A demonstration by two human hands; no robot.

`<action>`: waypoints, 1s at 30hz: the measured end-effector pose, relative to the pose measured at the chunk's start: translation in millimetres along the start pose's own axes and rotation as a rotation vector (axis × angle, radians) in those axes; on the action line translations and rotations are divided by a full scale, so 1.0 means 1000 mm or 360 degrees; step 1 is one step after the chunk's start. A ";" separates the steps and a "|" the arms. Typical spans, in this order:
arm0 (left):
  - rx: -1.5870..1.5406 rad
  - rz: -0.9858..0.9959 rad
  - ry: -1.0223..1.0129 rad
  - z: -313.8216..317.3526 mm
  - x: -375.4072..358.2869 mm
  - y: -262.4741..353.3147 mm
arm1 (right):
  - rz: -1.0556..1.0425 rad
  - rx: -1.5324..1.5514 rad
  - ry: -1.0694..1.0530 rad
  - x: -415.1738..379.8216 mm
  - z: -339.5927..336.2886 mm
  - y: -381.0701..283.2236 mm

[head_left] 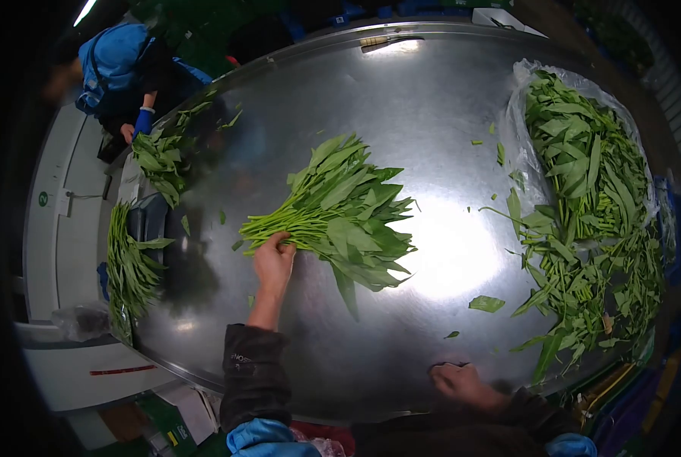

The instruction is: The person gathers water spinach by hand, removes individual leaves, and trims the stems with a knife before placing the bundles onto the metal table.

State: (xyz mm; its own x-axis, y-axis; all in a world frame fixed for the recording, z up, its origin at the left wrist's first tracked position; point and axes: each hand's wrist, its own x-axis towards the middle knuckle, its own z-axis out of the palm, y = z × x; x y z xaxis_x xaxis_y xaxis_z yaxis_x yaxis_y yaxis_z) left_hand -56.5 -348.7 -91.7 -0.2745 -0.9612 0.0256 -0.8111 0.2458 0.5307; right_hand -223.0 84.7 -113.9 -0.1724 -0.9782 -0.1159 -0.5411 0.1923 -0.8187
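One left hand (273, 257) closed on greens bunch (339, 213), right hand (462, 381) resting on table (432, 99)

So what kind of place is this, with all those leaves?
Probably a vegetable packing room. A big steel table holds a bunch of leafy greens, a larger pile lies on plastic, and another person sorts more.

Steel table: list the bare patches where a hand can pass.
Bare steel table lies between the held bunch of greens and the big pile on plastic, and ahead of the right hand. The left edge is crowded with greens.
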 end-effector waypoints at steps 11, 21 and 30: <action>-0.0301 -0.0161 0.0029 0.002 -0.010 -0.014 | -0.0143 -0.0004 0.0144 0.000 0.002 0.001; -0.0633 -0.0540 -0.0264 -0.003 -0.011 0.034 | -0.0119 0.0066 0.0215 -0.004 0.005 -0.002; -0.0886 -0.0967 -0.0161 0.004 0.007 0.016 | -0.0103 0.0062 0.0260 -0.005 0.007 -0.003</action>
State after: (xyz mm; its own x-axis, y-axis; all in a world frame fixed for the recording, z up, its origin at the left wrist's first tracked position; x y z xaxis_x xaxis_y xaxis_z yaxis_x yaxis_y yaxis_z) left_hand -73.6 -350.5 -86.6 0.0624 -0.8842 -0.4629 -0.4660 -0.4360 0.7699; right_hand -215.2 88.2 -115.1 -0.2715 -0.9620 0.0281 -0.5236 0.1232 -0.8430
